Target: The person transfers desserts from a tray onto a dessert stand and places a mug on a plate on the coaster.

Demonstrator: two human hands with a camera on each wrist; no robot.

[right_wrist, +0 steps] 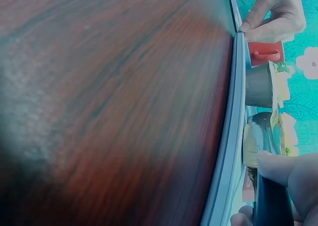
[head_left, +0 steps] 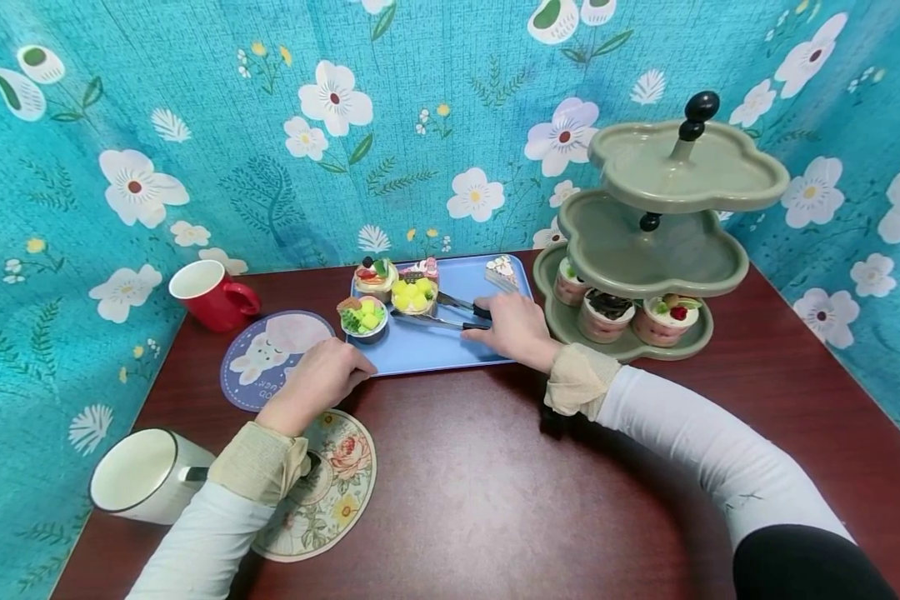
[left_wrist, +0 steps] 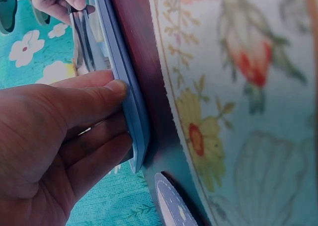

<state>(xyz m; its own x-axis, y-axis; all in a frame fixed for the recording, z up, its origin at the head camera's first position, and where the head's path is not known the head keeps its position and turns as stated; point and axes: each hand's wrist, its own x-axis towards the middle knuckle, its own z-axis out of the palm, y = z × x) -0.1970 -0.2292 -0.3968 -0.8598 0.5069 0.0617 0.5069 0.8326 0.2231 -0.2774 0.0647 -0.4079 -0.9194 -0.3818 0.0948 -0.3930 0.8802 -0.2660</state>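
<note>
My right hand [head_left: 517, 325] holds metal tongs [head_left: 438, 322] by their black handles over the blue tray [head_left: 435, 357]. The tongs' two arms reach to either side of a small cake topped with yellow fruit [head_left: 414, 295]. In the right wrist view, the thumb lies along the handle [right_wrist: 273, 201]. At the tray's front left corner, my left hand [head_left: 321, 379] pinches the rim [left_wrist: 130, 102], thumb on the edge. Close by on the tray are a green-and-yellow fruit cup [head_left: 364, 318], a berry-topped cake [head_left: 376, 281], a pink cake [head_left: 423, 268] and a cake slice [head_left: 501, 270].
At right, a three-tier green stand [head_left: 652, 250] bears dessert cups [head_left: 606, 317] on its lowest tier. A red mug [head_left: 208, 300], a white mug [head_left: 146, 479], a purple bunny mat [head_left: 243, 367] and a floral mat [head_left: 345, 500] lie left. A patterned cloth [head_left: 420, 125] hangs behind.
</note>
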